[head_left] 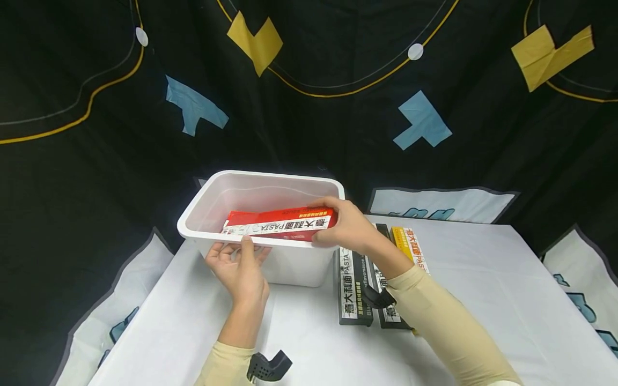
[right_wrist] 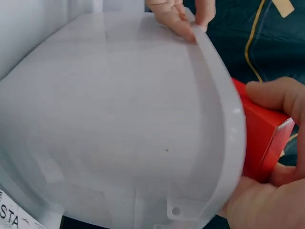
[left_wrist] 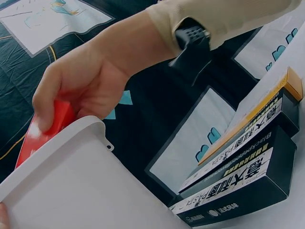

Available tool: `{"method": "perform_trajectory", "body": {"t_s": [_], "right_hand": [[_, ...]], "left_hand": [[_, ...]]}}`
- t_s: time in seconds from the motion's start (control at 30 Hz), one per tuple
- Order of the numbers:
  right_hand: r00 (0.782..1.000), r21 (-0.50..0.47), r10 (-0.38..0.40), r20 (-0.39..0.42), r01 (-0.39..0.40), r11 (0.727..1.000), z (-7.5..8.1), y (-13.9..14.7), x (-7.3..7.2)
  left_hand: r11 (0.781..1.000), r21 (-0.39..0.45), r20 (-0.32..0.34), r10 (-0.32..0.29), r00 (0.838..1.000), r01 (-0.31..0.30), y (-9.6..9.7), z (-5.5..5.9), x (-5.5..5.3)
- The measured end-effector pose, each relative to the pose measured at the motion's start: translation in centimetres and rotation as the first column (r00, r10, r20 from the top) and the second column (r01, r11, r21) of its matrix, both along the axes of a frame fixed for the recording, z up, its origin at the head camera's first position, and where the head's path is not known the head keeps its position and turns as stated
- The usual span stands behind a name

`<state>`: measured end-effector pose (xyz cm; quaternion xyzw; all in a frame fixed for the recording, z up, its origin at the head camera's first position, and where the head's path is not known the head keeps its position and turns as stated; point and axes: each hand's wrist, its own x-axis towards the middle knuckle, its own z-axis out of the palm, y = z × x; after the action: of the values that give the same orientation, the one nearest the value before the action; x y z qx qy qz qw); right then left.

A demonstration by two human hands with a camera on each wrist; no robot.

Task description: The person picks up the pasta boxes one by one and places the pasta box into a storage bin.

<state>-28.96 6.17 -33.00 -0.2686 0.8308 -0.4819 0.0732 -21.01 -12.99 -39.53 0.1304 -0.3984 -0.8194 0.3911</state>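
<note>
One red box (head_left: 279,223) is in the mouth of one white bin (head_left: 294,265); the right hand (head_left: 350,225) grips the box's right end. The left hand (head_left: 244,271) pinches the near rim (head_left: 292,244). Right: two black boxes (head_left: 348,289), one yellow box (head_left: 411,245).

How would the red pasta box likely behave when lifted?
The red box probably stays stiff, since its edges look straight. Its flat faces make rolling unlikely. Being long and gripped near one end by the right hand, it may tilt.
</note>
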Motion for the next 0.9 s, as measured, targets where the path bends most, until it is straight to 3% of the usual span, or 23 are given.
{"method": "perform_trajectory", "body": {"t_s": [0.2, 0.53, 0.73, 0.9], "right_hand": [[0.996, 0.091, 0.091, -0.008, -0.09, 0.992, 0.4, -1.5, -1.2], [0.992, 0.185, 0.12, 0.027, -0.123, 0.975, 0.6, -3.6, -2.8], [0.991, 0.285, 0.136, -0.02, -0.125, 0.95, 0.4, -4.3, -3.0], [0.984, 0.362, 0.137, -0.117, -0.086, 0.928, 0.5, -4.4, -2.8]], "left_hand": [[1.0, -0.018, 0.015, -0.014, 1.0, 0.014, 0.1, 0.0, 0.2], [1.0, -0.025, 0.036, -0.013, 0.999, 0.014, 0.0, 0.1, 0.1], [1.0, 0.005, 0.026, -0.006, 1.0, 0.006, 0.0, 0.1, 0.1], [1.0, 0.001, 0.02, -0.001, 1.0, 0.001, 0.0, 0.0, 0.0]]}}
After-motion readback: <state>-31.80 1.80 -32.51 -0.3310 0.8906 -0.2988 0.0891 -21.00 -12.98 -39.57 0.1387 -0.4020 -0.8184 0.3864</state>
